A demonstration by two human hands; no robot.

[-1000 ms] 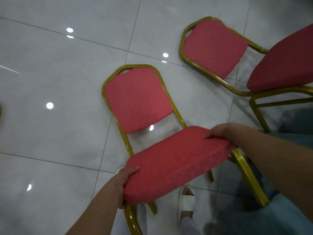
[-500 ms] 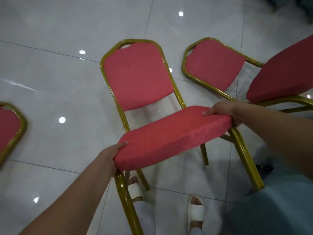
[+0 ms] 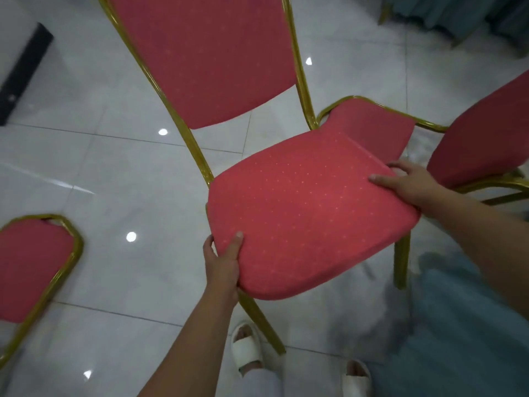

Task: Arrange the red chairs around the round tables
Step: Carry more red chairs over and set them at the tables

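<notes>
A person stands over a red chair (image 3: 300,213) with a gold metal frame on a glossy white tiled floor (image 3: 114,181) and grasps its padded seat from both sides. The left hand (image 3: 221,262) grips the near left corner of the cushion, thumb pressed on top and fingers curled round the edge. The right hand (image 3: 406,184) clasps the far right edge, thumb lying on the dotted fabric and fingers wrapped over the side. The chair's tall backrest points away from the person. Whether its legs touch the floor cannot be told.

A second red chair (image 3: 486,138) sits just beside it on the right, its backrest partly hidden behind the held seat. The backrest of a third red chair (image 3: 31,267) shows at the lower left, well apart from the others. Below the seat are the person's feet in white slippers (image 3: 247,351). Teal fabric (image 3: 458,325) fills the lower right corner, and more teal cloth (image 3: 458,12) hangs at the top right. A black bar (image 3: 25,73) lies on the tiles at the upper left
</notes>
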